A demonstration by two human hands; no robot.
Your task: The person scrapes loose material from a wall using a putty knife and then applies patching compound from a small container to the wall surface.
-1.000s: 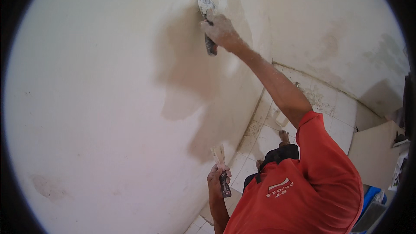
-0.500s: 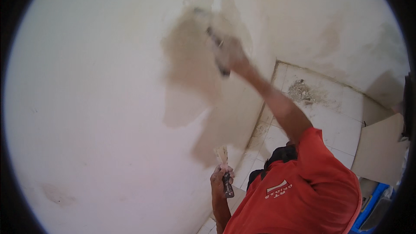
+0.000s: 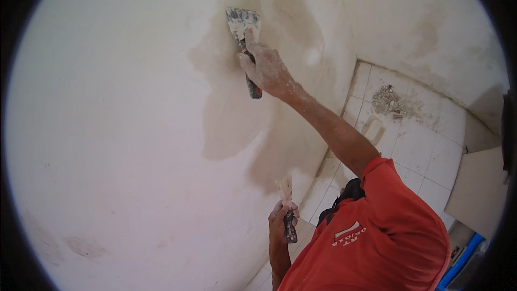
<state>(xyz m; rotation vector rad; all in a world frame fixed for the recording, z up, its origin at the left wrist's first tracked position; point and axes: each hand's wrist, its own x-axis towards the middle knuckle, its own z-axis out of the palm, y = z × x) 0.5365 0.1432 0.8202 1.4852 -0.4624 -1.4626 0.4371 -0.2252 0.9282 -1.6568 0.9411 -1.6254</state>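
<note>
My right hand [image 3: 269, 73] grips a wide putty knife [image 3: 252, 83] by its dark handle, with a finger stretched along the blade. White filler smears the blade, which lies against or very close to the wall at a damp-looking, beige patch [image 3: 231, 124]. Dust whitens that hand and forearm. Lower down and nearer my body, my left hand [image 3: 278, 220] is closed around a second, narrower putty knife [image 3: 291, 231]. Its pale, filler-coated blade points upward, apart from the wall patch as far as I can tell.
The white wall [image 3: 107, 129] fills the left side and meets another stained wall [image 3: 425, 32] at a corner. On the tiled floor [image 3: 414, 145] lie a heap of rubble [image 3: 388, 99] and a pale oblong piece [image 3: 374, 129]. A beige panel [image 3: 476, 186] and a blue-edged container [image 3: 466, 256] stand at right.
My right hand has shifted left and a little down along the wall, and its blurred knife now shows sharply, tilted less. The left hand keeps its knife; the whole view has shifted slightly.
</note>
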